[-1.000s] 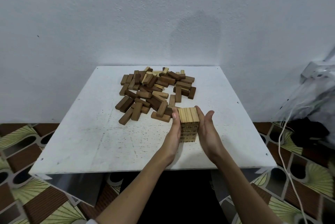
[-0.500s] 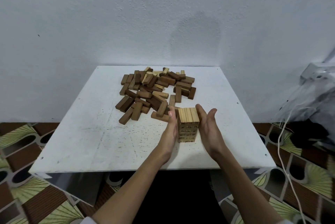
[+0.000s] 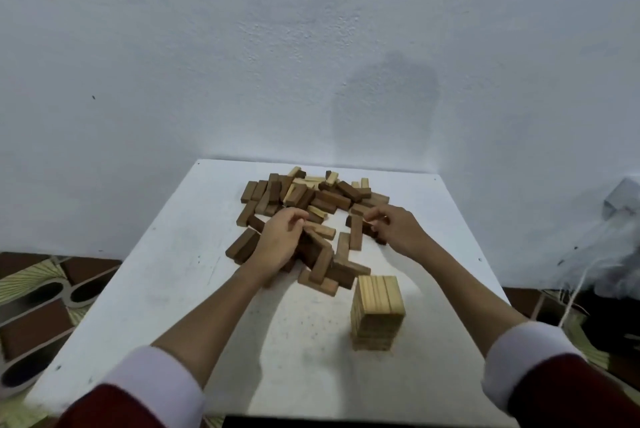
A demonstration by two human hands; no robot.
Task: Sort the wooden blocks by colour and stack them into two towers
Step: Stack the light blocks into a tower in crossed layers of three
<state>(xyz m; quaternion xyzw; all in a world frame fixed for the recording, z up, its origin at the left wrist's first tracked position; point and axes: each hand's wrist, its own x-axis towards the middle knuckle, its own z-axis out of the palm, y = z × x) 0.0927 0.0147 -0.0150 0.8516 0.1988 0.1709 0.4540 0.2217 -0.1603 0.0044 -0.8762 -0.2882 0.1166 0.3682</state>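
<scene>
Light tower (image 3: 377,311): nearest the person, standing square on the white table (image 3: 173,289), nobody touching it.
Step in hand: judged to be picking through the heap for more blocks; the dark tower isn't begun.
Block pile (image 3: 311,213): just beyond the light tower, mostly dark pieces with pale ones scattered toward its far side.
Left hand (image 3: 278,242): beyond-left of the tower, fingers curled down onto the pile; whether they grip a block, I can't tell.
Right hand (image 3: 391,228): beyond the tower, fingertips drawn together at a dark block (image 3: 355,232); grip uncertain.
Next move: likely needs one block lifted clear without dragging its neighbours.
</scene>
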